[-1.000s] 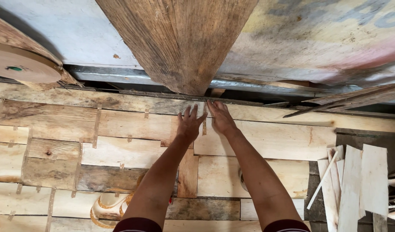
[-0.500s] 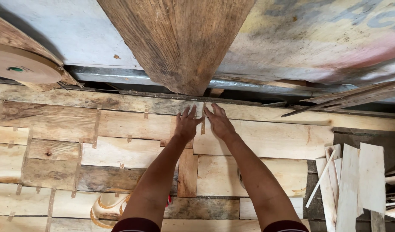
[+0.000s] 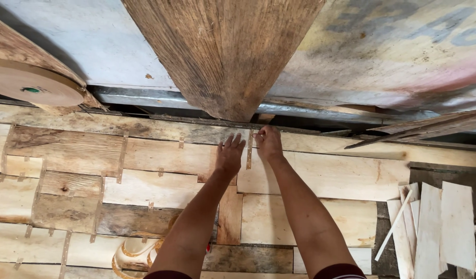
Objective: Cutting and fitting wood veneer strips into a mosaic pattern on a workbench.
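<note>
My left hand (image 3: 230, 155) lies flat, fingers apart, on a sheet of pale veneer pieces (image 3: 160, 155) joined by short brown tape strips. Just to its right, my right hand (image 3: 269, 142) has its fingers curled, pinching the top end of a narrow vertical tape strip (image 3: 250, 154) that runs along a seam between two pieces. Both hands are near the sheet's far edge, under the tip of a wide wooden plank (image 3: 222, 57).
A large roll of brown tape (image 3: 31, 89) sits at the far left. Loose veneer offcuts (image 3: 444, 227) and a thin stick (image 3: 394, 232) lie at the right. Coiled tape (image 3: 132, 253) rests near my left forearm. A metal rail (image 3: 139, 97) runs behind the sheet.
My right hand has gone from stretched flat toward the far edge to curled at the top of the tape strip. My left hand has barely shifted.
</note>
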